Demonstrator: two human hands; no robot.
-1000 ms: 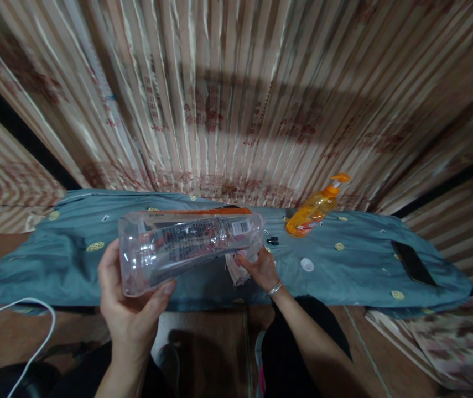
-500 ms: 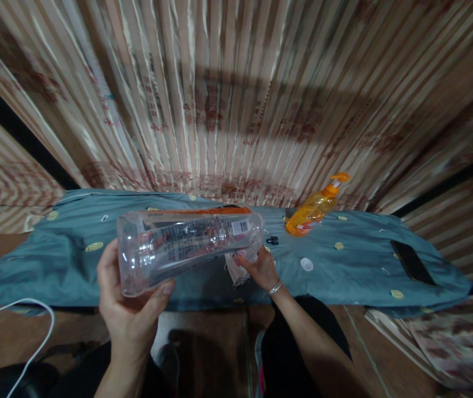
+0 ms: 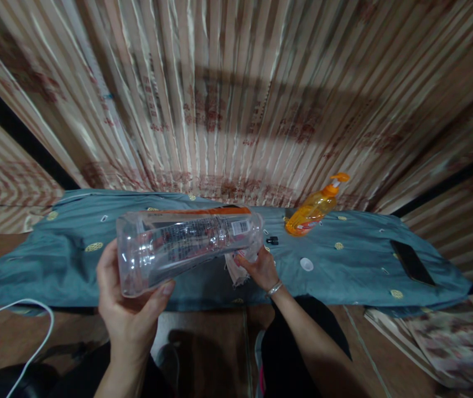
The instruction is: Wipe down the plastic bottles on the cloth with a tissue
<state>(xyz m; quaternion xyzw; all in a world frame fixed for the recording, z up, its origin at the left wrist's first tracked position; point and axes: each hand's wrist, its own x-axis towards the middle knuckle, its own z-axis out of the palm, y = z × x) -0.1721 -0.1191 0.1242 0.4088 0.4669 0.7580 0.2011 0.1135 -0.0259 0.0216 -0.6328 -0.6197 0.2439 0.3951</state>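
Clear plastic makes up the large empty bottle [image 3: 186, 243] that lies on its side in the air above the blue-green cloth [image 3: 74, 265] covering the bench. The left hand [image 3: 130, 309] cups its base end with thumb and fingers wrapped round, and the right hand [image 3: 261, 268] presses a crumpled pale rag [image 3: 236, 271] against its neck end. Both hands are closed, one on the bottle, one on the rag. A smooth wall held only at one end could slip if the rag pushes hard, and the bottle might then drop onto the cloth or the floor. It could also swing toward the orange pump bottle [image 3: 315, 207], which stands near the far edge and looks easy to tip. A small black cap [image 3: 272, 240] and a white lid [image 3: 306, 265] lie loose just beyond the right hand, where a sweep of the wrist might knock them off. A dark phone [image 3: 412, 262] rests well apart to the right.
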